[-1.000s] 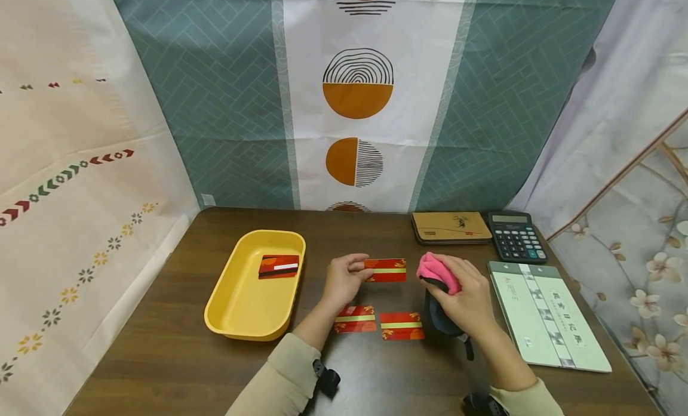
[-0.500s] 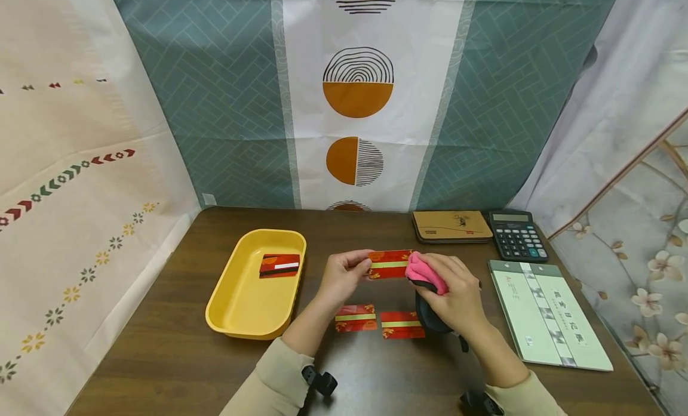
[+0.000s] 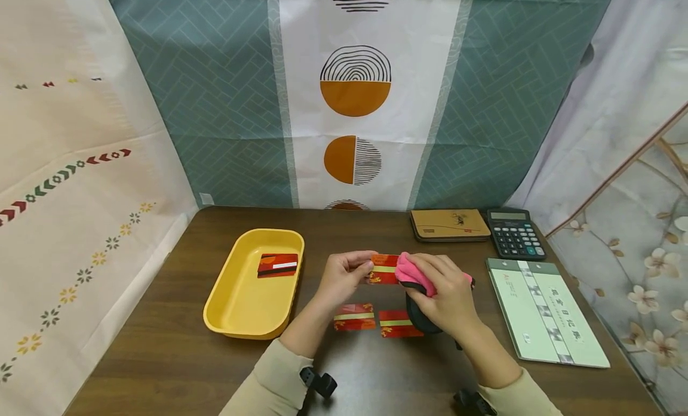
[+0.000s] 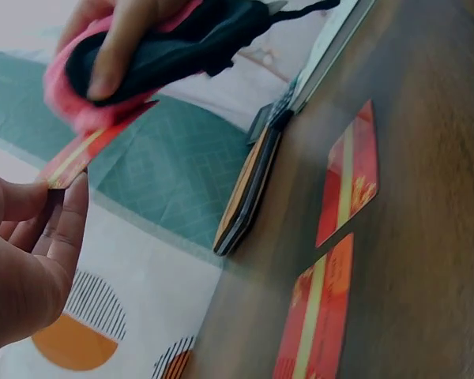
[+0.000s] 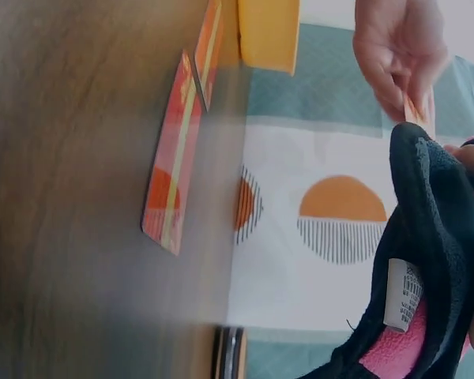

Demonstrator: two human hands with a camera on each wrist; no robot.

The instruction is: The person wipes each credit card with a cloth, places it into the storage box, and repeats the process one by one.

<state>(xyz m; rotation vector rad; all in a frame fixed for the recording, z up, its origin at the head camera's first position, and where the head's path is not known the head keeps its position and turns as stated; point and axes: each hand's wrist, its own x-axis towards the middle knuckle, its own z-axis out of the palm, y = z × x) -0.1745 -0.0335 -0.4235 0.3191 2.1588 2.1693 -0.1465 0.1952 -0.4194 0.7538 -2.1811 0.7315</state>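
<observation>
In the head view my left hand (image 3: pixel 341 277) pinches the left end of a red card (image 3: pixel 382 269) with a gold stripe, held above the table. A pink and dark cloth (image 3: pixel 411 273) is bunched in my right hand (image 3: pixel 443 293) and covers the card's right part. The left wrist view shows the pink side of the cloth (image 4: pixel 71 87) against the card (image 4: pixel 79 154). A white label (image 5: pixel 401 294) hangs on the cloth in the right wrist view. Two similar red cards, a left one (image 3: pixel 354 316) and a right one (image 3: pixel 396 325), lie side by side below my hands.
On the left stands a yellow tray (image 3: pixel 244 305) with red and black cards (image 3: pixel 277 265) inside. At the back right lie a tan notebook (image 3: pixel 450 225) and a black calculator (image 3: pixel 517 236). A pale green book (image 3: pixel 548 311) lies by the right table edge.
My right hand has moved left, bringing the cloth onto the card and farther across it toward my left fingers. The left hand has shifted slightly, still pinching the card.
</observation>
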